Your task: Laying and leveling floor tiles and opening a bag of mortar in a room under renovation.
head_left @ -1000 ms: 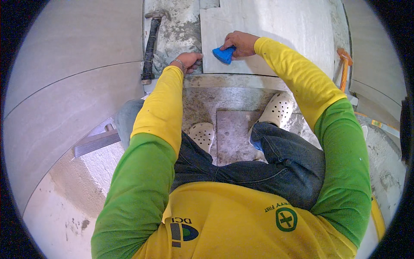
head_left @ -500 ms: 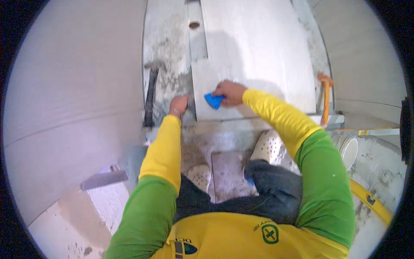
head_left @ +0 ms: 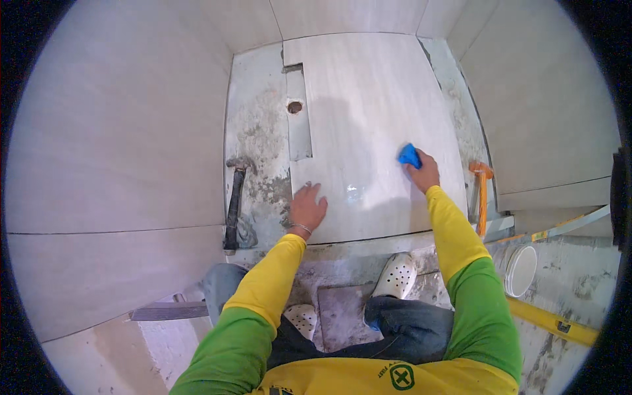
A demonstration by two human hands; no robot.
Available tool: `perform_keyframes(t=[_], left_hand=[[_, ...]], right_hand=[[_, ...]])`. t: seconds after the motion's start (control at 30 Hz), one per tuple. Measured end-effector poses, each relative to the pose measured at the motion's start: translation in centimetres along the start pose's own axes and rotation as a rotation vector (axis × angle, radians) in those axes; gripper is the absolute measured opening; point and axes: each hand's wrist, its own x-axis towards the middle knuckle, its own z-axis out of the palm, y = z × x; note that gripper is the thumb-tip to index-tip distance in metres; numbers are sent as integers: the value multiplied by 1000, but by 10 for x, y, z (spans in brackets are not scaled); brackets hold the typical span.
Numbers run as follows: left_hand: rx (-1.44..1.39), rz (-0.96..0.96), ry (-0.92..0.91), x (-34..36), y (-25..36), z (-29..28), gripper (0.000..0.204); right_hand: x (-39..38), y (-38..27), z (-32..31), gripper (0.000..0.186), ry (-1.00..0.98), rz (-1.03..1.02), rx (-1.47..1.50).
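Note:
A large pale tile (head_left: pixel 368 85) lies over most of the recessed floor, with a notch cut along its left edge. My right hand (head_left: pixel 424 172) is closed round a small blue sponge (head_left: pixel 409 155) on the right part of the tile. Its exact shape is partly covered by the fingers. Fingers spread, my left hand (head_left: pixel 308 207) rests at the tile's near left edge and holds nothing. A wet shine shows on the tile between the two hands.
A black-handled hammer (head_left: pixel 234 207) lies on the mortar-stained strip at left, beside a round drain hole (head_left: pixel 295 107). An orange mallet (head_left: pixel 482 197) lies at right. Beyond the sill are a white bucket (head_left: pixel 521 271) and a yellow spirit level (head_left: pixel 553 320). Tiled walls enclose three sides.
My right hand has carried the blue sponge rightward across the tile. My left hand has moved from the mortar strip onto the tile edge and spread its fingers. The view has tilted up.

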Motion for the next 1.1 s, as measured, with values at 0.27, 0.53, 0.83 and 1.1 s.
perform_keyframes(t=[0.27, 0.53, 0.83, 1.1], left_hand=[[3, 262, -70, 5, 59, 12, 49], [187, 260, -308, 3, 100, 32, 60], [-86, 195, -257, 31, 105, -35, 58], [29, -184, -140, 32, 99, -192, 56]], right_hand=[[-14, 43, -24, 67, 48, 266, -61], [-1, 54, -27, 74, 44, 90, -138], [24, 35, -33, 101, -376, 254, -375], [35, 26, -42, 100, -480, 376, -301]])
